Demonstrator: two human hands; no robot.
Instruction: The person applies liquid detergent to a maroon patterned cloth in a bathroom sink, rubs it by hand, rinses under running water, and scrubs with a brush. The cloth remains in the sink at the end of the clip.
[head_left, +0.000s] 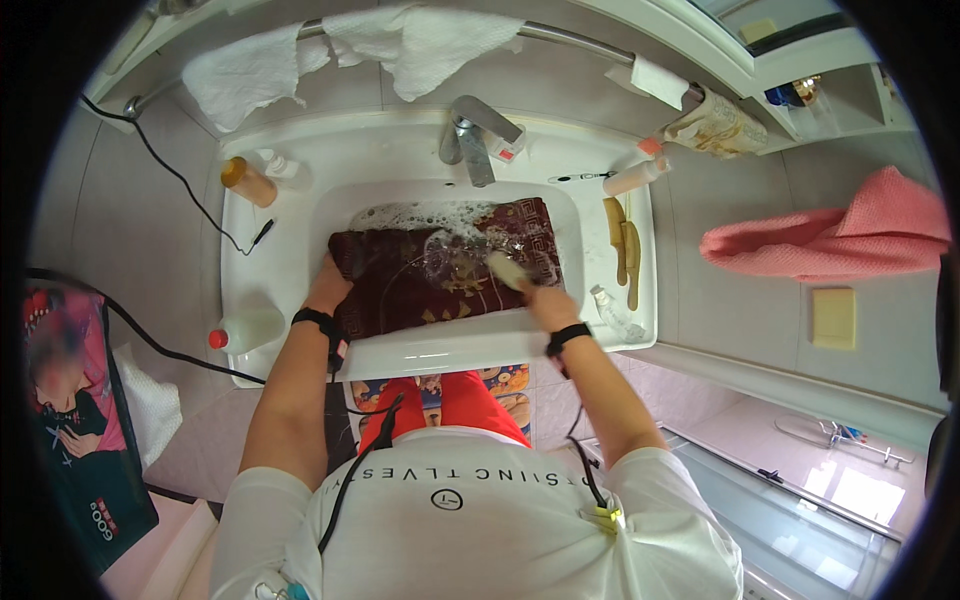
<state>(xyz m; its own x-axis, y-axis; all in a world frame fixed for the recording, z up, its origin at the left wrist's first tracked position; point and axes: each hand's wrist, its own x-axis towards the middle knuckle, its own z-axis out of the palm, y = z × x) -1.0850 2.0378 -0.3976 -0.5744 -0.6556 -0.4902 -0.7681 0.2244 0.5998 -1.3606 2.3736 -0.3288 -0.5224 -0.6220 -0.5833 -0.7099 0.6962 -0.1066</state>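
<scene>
A dark red patterned mat (397, 292) lies in the white sink (420, 365), with soap suds (442, 217) over its far part. At the mat's left edge, my left hand (328, 289) grips the material, its fingertips partly hidden. My right hand (553, 306) is closed around a pale brush (508, 271), blurred, over the right half of the mat. The brush head is close to the sudsy patch; its bristles cannot be made out. Beyond the mat stands the metal faucet (476, 142). Both wrists wear black straps.
Bottles stand on the left rim: an amber one (251, 184) and a red-capped one (244, 334). On the right rim lie wooden combs (621, 251), a toothbrush (581, 178) and a clear tube (615, 315). A black cable (180, 180) hangs at left; a pink towel (832, 232) hangs at right.
</scene>
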